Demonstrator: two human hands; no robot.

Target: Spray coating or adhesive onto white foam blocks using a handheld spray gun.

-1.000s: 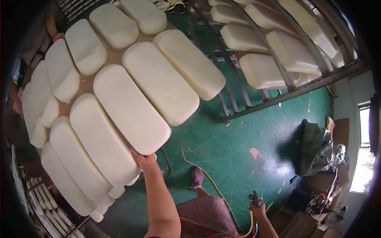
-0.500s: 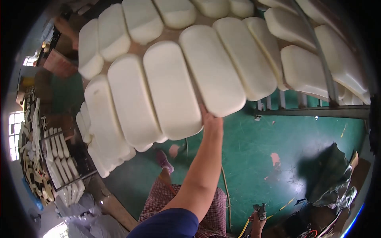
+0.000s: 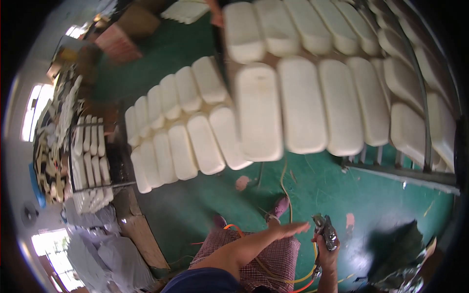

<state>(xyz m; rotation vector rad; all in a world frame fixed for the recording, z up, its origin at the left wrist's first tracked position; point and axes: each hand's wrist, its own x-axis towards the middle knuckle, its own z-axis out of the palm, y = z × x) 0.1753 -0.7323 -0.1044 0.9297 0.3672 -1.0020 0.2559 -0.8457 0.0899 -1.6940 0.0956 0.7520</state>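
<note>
My left hand [image 3: 293, 229] is stretched out flat in front of my lap. Its fingertips point at a dark, grimy spray gun [image 3: 326, 232] and come close to it; whether they touch, I cannot tell. Wrapped round the gun's grip is my right hand [image 3: 330, 250], with a yellow and an orange hose [image 3: 305, 285] running from below it. Beyond my hands, a board bears two rows of cream rounded blocks [image 3: 259, 112]. A second board with similar blocks [image 3: 181, 151] lies to its left.
A metal rack [image 3: 405, 173] with more cream blocks stands on the right, and a smaller rack [image 3: 90, 151] on the left. Dark crumpled sheeting [image 3: 405, 254] lies at lower right. Another person's hand [image 3: 216, 18] shows at the top. Hoses cross the green floor [image 3: 312, 180].
My left hand has left the near edge of the block board and come back beside the spray gun. My right hand has risen with the gun. The view has swung left, revealing the second board.
</note>
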